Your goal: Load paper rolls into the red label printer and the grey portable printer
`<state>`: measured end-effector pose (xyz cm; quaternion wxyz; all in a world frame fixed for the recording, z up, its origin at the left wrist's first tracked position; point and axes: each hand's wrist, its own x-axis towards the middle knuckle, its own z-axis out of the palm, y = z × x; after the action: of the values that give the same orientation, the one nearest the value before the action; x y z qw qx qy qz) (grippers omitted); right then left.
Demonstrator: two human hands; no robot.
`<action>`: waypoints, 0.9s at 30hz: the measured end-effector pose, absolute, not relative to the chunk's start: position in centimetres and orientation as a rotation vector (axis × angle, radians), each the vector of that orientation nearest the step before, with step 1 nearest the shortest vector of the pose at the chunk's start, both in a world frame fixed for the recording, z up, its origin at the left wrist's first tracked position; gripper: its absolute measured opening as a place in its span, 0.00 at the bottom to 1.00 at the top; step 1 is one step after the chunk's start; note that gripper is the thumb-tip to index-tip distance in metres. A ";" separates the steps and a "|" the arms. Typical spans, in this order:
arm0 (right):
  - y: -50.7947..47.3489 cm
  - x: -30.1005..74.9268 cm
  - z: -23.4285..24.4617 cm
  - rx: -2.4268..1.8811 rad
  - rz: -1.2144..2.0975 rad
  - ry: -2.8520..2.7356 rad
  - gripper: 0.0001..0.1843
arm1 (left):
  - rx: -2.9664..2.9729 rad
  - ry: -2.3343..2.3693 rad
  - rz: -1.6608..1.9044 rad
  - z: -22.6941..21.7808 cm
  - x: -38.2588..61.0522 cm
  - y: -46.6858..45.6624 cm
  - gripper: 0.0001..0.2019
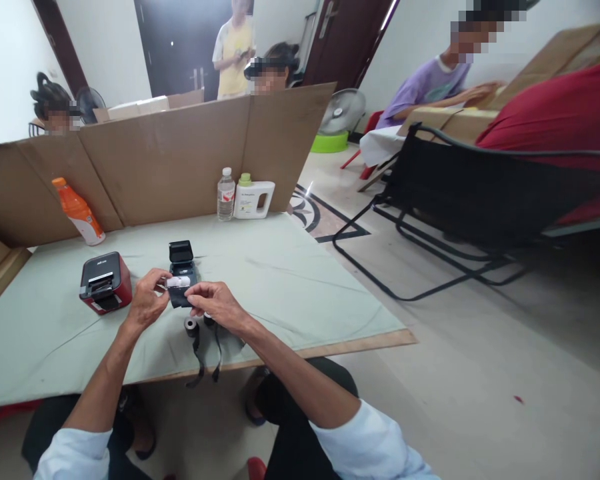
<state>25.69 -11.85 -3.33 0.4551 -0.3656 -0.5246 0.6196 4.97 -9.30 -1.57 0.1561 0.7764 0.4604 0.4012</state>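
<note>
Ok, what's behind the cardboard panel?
Above the cardboard panel: a standing person, two other people's heads, part of a fan, a pale box, a dark door. The panel hides whatever sits lower, including most of those two people's bodies.

The table (300, 287) has a creased, pale green top — an orange bottle (81, 212), a water bottle (226, 196) and a white jug (247, 201) along its back. Nearer the front sit a red-and-black box (105, 283) and two small rolls (191, 328) — their dark strips (197, 353) reaching past the edge.
</note>
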 end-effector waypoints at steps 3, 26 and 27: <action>-11.0 25.7 -3.5 -0.924 1.493 -1.349 0.10 | 2.203 1.369 1.163 -1.8 5.1 -8.5 0.11; -3.2 24.8 -6.6 -1.270 1.253 -1.592 0.14 | 2.347 1.700 0.731 -6.2 5.2 1.6 0.14; -3.2 24.8 -6.6 -1.277 1.259 -1.588 0.14 | 2.343 1.706 0.727 -6.1 5.2 1.7 0.14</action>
<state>24.76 -3.15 -6.64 0.3647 -0.4964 -0.6173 0.4893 5.21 1.65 -6.07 0.0767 0.7817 0.5694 0.2427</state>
